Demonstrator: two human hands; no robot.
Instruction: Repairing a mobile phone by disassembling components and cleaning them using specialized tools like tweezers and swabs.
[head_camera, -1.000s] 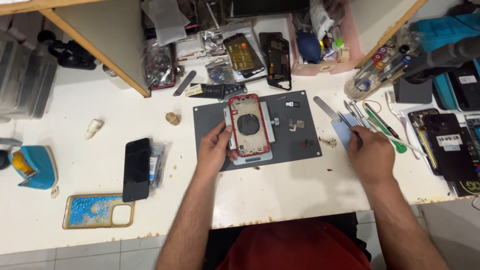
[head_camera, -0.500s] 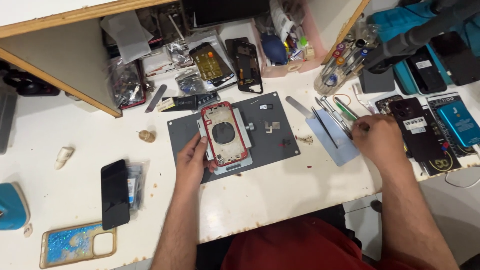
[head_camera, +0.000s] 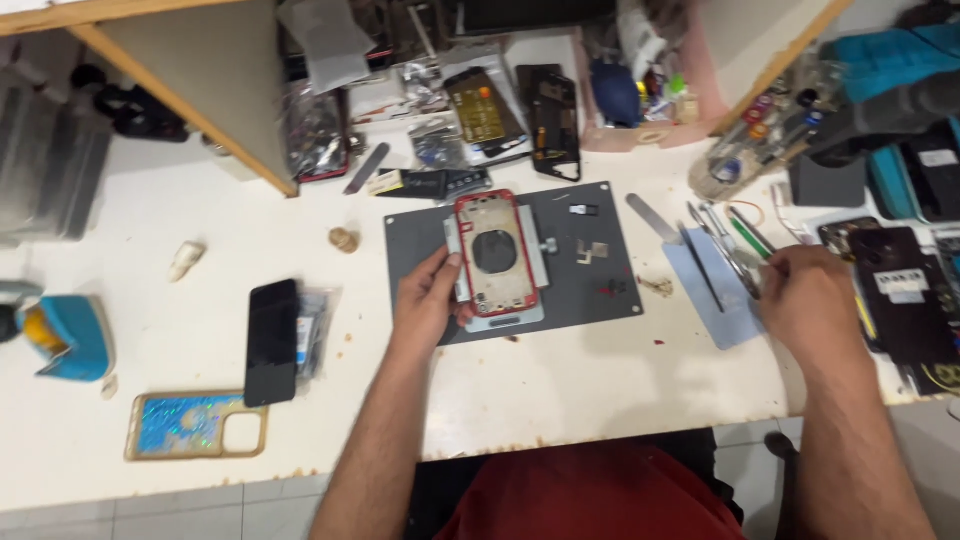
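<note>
A red phone housing (head_camera: 497, 252) with a round dark coil lies opened in a metal holder on a grey work mat (head_camera: 590, 290). My left hand (head_camera: 428, 298) rests on the mat and grips the housing's left edge. My right hand (head_camera: 808, 300) is off to the right, fingers closed around a thin tool (head_camera: 742, 272) among several tweezers and drivers (head_camera: 735, 235) that lie on a pale blue cloth (head_camera: 712, 288). Small loose parts (head_camera: 592, 250) sit on the mat to the right of the housing.
A black phone (head_camera: 272, 341) and a glittery blue case (head_camera: 196, 425) lie at left, near a teal object (head_camera: 72, 335). Phone boards and parts (head_camera: 480, 110) crowd the back. Dark phone panels (head_camera: 905, 300) sit at far right. A wooden shelf leg (head_camera: 190, 110) stands at back left.
The camera view has shifted, so everything sits differently in frame. My right hand drew back slightly from the tool cluster toward me; my left hand stays on the red housing.
</note>
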